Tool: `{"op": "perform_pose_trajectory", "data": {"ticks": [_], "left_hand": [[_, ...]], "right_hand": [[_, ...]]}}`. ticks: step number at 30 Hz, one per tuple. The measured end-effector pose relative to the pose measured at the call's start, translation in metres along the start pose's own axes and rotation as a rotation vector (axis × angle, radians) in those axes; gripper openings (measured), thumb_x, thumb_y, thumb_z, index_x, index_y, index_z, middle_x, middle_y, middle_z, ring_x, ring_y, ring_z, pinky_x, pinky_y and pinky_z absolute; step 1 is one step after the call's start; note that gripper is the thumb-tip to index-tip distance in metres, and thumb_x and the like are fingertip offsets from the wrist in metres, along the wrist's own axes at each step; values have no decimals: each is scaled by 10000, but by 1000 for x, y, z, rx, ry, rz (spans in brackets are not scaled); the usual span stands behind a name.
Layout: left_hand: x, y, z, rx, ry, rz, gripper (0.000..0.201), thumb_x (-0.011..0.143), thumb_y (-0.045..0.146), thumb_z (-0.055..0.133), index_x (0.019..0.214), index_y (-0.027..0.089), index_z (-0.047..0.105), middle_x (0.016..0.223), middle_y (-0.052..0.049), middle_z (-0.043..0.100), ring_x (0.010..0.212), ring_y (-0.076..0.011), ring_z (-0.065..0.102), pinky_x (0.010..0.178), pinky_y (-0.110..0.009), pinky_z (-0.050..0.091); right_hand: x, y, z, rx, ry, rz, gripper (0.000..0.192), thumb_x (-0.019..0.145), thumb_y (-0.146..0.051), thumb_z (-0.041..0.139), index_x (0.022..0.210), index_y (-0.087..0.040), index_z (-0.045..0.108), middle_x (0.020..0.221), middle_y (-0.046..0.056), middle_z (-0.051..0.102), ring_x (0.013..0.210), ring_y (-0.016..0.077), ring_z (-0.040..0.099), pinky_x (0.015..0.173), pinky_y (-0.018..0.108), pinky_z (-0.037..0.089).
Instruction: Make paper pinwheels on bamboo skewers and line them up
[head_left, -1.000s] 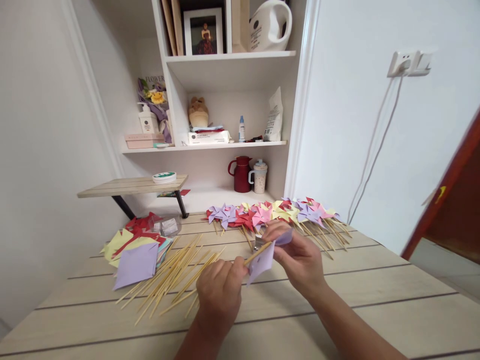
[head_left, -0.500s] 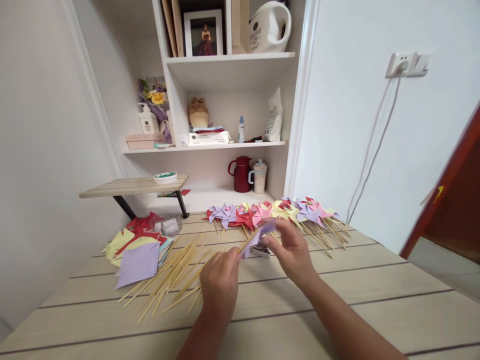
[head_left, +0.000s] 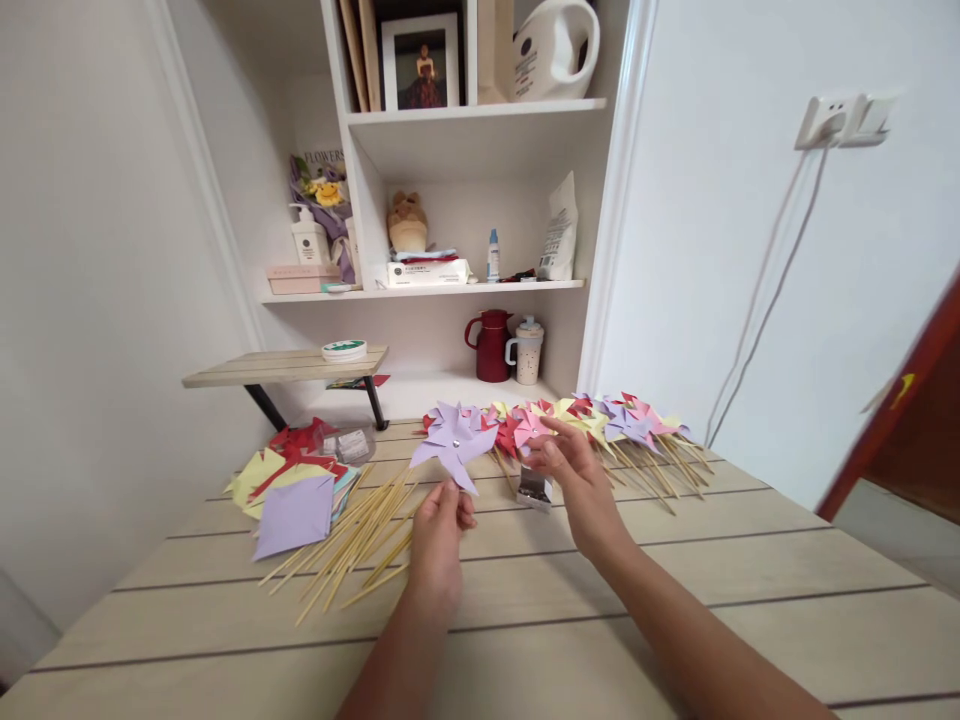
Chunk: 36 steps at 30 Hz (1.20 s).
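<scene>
My left hand (head_left: 439,530) holds a purple paper pinwheel (head_left: 452,443) by its stick, upright and facing me, a small pin at its centre. My right hand (head_left: 574,475) hovers just to its right with fingers apart, holding nothing, above a small box of pins (head_left: 534,490). A row of finished pinwheels (head_left: 592,420) in purple, red, pink and yellow lies along the far side of the wooden table (head_left: 675,600). Several loose bamboo skewers (head_left: 352,540) lie left of my left hand. A stack of coloured paper squares (head_left: 289,490), purple on top, sits further left.
White shelves (head_left: 465,285) behind the table hold a red jug (head_left: 491,345), a cup, bottles, a bag and a framed picture. A low wooden shelf (head_left: 285,365) with a tape roll stands at the left. A cable hangs from a wall socket (head_left: 840,120) at right.
The pinwheel has been lifted and turned from flat between both hands to upright in my left hand alone. My right hand has let go and moved right. The view shifted slightly.
</scene>
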<state>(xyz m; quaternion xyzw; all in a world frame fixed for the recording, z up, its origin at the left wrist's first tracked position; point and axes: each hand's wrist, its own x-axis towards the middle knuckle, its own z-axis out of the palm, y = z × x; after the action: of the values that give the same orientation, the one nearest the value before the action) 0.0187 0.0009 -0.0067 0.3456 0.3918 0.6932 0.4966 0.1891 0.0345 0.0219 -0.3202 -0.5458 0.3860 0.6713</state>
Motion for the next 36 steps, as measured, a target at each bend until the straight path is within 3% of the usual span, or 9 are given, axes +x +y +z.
{"op": "perform_pose_trajectory", "data": {"ticks": [3,7,11,14,17,22,29,32,36], "left_hand": [[1,1,-3,-115,19,-31,369,740,477,781,721,150,612,653,24,559,560,-70,472,566,-203,418],[6,5,-7,-278,91,-73,239,765,327,797,745,143,646,684,1,610,611,-84,563,621,-212,481],[10,8,-13,-364,157,-149,105,807,205,759,790,151,671,784,-34,686,715,-104,644,664,-206,507],[11,7,-14,-362,142,-169,98,813,222,759,838,155,692,868,-44,706,779,-115,661,653,-200,503],[10,2,-12,-318,28,-182,227,789,319,786,935,161,715,911,-38,694,712,-113,634,547,-201,468],[7,-4,-8,-249,-126,-244,451,722,453,821,1048,161,713,878,-36,661,594,-111,580,429,-205,394],[6,-8,-7,-239,-246,-240,491,769,451,778,1164,182,666,827,-21,645,533,-114,536,383,-215,372],[6,-10,-5,-251,-252,-250,472,769,445,779,1147,183,674,832,-20,653,550,-116,540,400,-219,386],[7,-11,-5,-301,-192,-231,375,751,396,809,1024,157,714,934,-56,699,732,-137,626,551,-224,487]], "right_hand": [[-8,4,10,41,-126,128,388,841,-549,683,1011,-207,623,836,24,678,698,165,658,689,319,539],[-22,12,24,9,-360,337,474,776,-623,702,711,-180,546,696,15,649,571,133,593,561,269,477],[-32,24,34,-16,-474,482,493,736,-647,715,803,-186,552,680,-23,630,498,102,558,487,224,408],[-38,32,38,-3,-528,456,487,764,-637,694,908,-183,590,697,-27,618,517,99,559,511,228,421],[-43,38,43,38,-579,372,448,805,-599,677,970,-190,598,715,-32,595,545,105,561,548,245,450],[-48,42,47,59,-564,289,374,828,-552,678,907,-199,585,718,-34,571,545,101,532,535,244,462],[-44,47,47,72,-471,338,405,819,-577,659,910,-197,555,624,-52,570,476,94,510,469,216,429],[-42,48,47,91,-453,367,382,800,-547,679,884,-195,558,602,-56,570,454,91,506,459,212,418],[-41,47,47,73,-407,385,334,780,-491,686,744,-178,576,592,-41,577,440,77,496,463,212,394]]}}
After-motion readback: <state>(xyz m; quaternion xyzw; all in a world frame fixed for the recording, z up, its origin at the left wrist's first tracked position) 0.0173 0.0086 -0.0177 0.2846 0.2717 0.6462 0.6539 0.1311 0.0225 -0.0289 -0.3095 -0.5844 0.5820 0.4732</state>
